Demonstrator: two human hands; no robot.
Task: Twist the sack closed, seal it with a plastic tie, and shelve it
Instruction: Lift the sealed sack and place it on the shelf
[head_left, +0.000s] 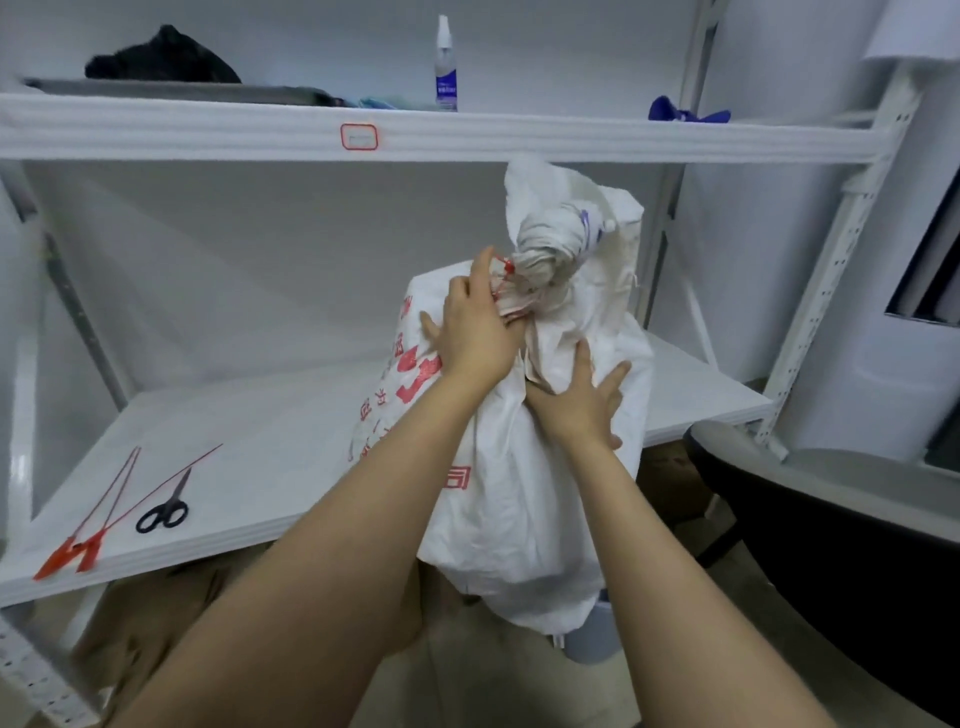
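Observation:
A white woven sack with red print leans against the front edge of the middle shelf, its bottom hanging below the shelf board. Its neck is twisted into a knot-like bunch with a red plastic tie around it. My left hand lies flat on the sack just below the tie, fingers straight. My right hand presses on the sack's right side with fingers spread.
Black scissors and spare red ties lie on the shelf's left front. The upper shelf carries a spray bottle, a dark cloth and a blue object. A dark bin rim stands at the right.

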